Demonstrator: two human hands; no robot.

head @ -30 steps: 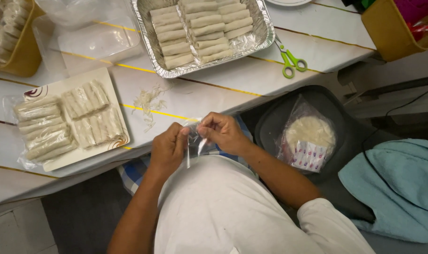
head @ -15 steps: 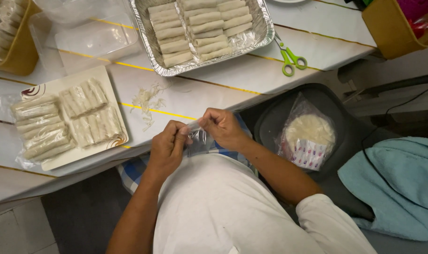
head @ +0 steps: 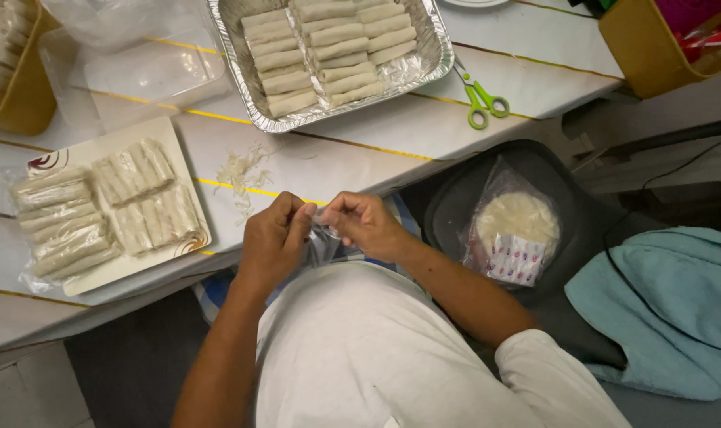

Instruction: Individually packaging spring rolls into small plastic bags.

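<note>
1. Biggest thing here is the white plank table with thin yellow stripes; everything else sits on it or beside it.
2. Off to the side there's a light blue cloth bunched up next to a dark round seat.
3. Top middle of the table: a rectangular foil tray packed with pale rolled wrappers in two neat columns.
4. Other end of the table: a cream rectangular plate with a brown swirl in the corner, holding clear plastic packs of the same pale rolls. No labels on those that I can make out.
5. On the dark seat lies a clear bag with a round stack of white wrapper sheets, with a white label showing red and blue marks on its lower part.
6. Green-handled scissors lie just beside the foil tray's corner.
7. A little pile of pale shreds sits on the table between plate and tray.
8. The small clear plastic bag is right at the table's edge, in front of the person's white shirt, pinched between both hands.
9. Left hand is curled, fingertips gripping the bag's top edge; forearm angles up from below.
10. Right hand pinches the same edge from the other side, thumb and forefinger closed on the plastic, nearly touching the left.
</note>
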